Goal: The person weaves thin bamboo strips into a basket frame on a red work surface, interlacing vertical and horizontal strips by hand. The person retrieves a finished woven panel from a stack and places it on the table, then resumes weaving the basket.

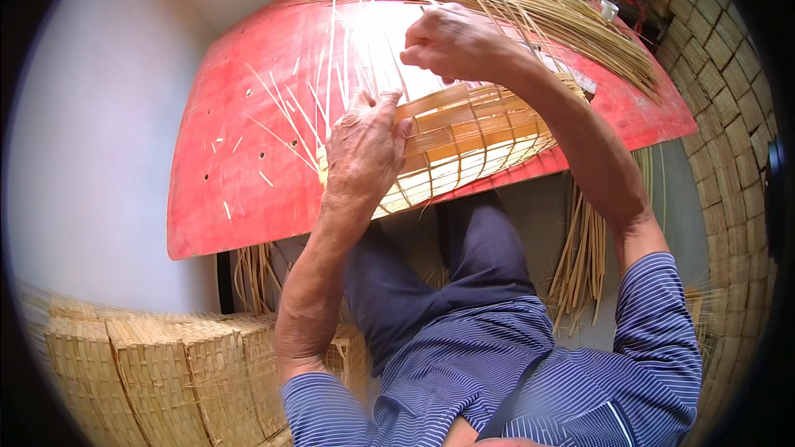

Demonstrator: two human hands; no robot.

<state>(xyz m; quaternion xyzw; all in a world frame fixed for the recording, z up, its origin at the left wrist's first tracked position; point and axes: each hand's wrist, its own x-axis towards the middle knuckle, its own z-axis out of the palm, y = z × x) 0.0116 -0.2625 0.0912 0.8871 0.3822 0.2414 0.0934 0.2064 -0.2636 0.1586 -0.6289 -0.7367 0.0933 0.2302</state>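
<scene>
A partly woven bamboo basket lies on its side near the front edge of the red table, with flat strips crossing one another and loose strip ends fanning out at its left. My left hand grips the basket's left end, thumb against the weave and fingers curled over the upright strips. Above the basket's far side, my right hand is raised and closed in a fist. Thin strips stand close to it, but what its fingers hold is hidden.
Long bamboo strips lie in a bundle along the back of the red table, with a white cup beside them. Stacked woven baskets stand at the lower left and right. More strips hang below the table.
</scene>
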